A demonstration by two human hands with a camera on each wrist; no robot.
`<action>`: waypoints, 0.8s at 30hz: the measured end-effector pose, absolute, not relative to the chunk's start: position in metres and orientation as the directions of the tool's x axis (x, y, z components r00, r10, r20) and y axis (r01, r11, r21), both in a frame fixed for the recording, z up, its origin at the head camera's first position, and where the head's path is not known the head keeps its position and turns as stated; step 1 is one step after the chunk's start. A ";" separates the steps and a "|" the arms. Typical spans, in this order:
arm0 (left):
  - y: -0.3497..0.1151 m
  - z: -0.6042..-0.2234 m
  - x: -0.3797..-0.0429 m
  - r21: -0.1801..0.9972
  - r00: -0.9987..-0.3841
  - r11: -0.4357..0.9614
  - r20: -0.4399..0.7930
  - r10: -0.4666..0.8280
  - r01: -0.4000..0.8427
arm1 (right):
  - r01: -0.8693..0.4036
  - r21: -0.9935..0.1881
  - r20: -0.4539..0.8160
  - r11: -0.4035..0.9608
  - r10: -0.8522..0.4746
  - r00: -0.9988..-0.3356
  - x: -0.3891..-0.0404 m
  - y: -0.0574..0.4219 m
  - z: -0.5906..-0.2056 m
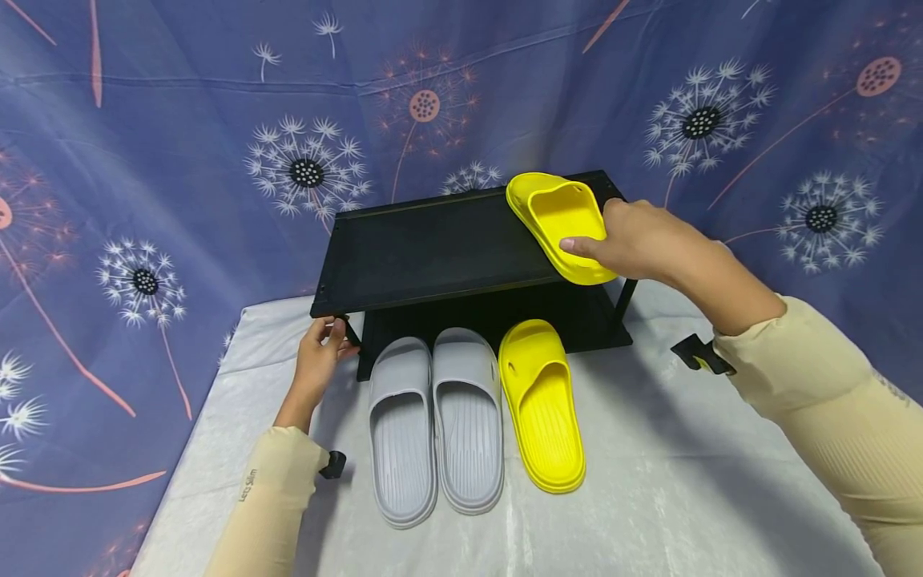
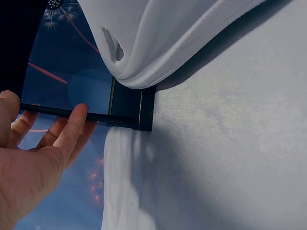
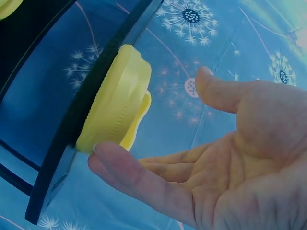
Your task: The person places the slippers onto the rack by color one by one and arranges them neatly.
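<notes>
A black two-tier rack (image 1: 433,248) stands against the backdrop. On the right end of its top shelf lies a yellow slipper (image 1: 570,212), sole down. Beside it is my right hand (image 1: 645,240), fingers extended; in the right wrist view an index fingertip (image 3: 103,151) is right at the slipper's edge and the thumb stands away from it. My left hand (image 1: 317,361) holds the rack's thin front left leg (image 2: 103,117), fingers around it. A second yellow slipper (image 1: 544,401) and two grey slippers (image 1: 404,457) stand in a row in front of the rack.
Pale grey cloth (image 1: 685,497) covers the table. A blue curtain (image 1: 505,96) with dandelion prints hangs close behind the rack. Under the top shelf is a lower shelf (image 1: 577,308), with the slippers' toes at its front edge.
</notes>
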State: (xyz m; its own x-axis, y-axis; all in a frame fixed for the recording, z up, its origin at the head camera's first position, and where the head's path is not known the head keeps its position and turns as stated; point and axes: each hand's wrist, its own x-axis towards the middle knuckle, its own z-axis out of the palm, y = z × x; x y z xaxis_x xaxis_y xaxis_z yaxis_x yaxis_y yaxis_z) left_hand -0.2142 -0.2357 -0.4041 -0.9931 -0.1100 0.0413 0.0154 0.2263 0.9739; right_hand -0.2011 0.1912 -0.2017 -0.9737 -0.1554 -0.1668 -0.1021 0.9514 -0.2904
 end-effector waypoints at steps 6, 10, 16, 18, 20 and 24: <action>-0.231 -0.391 -0.208 0.981 -0.995 0.192 0.012 -0.102 -0.008 | -0.076 -0.261 -0.168 0.962 -0.123 -0.978 -0.191 0.190 -0.202; -0.226 -0.381 -0.201 0.976 -0.995 0.219 0.008 -0.098 -0.013 | -0.072 -0.260 -0.169 0.963 -0.119 -0.978 -0.186 0.192 -0.204; -0.225 -0.378 -0.199 0.974 -0.995 0.225 0.011 -0.095 -0.011 | -0.067 -0.269 -0.155 0.961 -0.111 -0.982 -0.179 0.194 -0.208; -0.225 -0.379 -0.200 0.974 -0.995 0.226 0.011 -0.097 -0.011 | -0.068 -0.271 -0.149 0.960 -0.111 -0.983 -0.177 0.195 -0.211; -0.225 -0.379 -0.200 0.975 -0.995 0.224 0.009 -0.099 -0.013 | -0.070 -0.274 -0.140 0.959 -0.112 -0.984 -0.175 0.196 -0.213; -0.227 -0.383 -0.202 0.974 -0.995 0.225 0.014 -0.102 -0.009 | -0.089 -0.281 -0.120 0.955 -0.127 -0.985 -0.172 0.198 -0.218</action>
State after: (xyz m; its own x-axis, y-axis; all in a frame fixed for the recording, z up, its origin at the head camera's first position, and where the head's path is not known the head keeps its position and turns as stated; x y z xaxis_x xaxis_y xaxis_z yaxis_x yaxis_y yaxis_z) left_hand -0.2023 -0.2267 -0.3830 -0.9946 -0.1024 0.0143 -0.0092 0.2246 0.9744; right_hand -0.1718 0.1984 -0.2181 -0.9846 -0.1274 -0.1199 -0.0894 0.9554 -0.2814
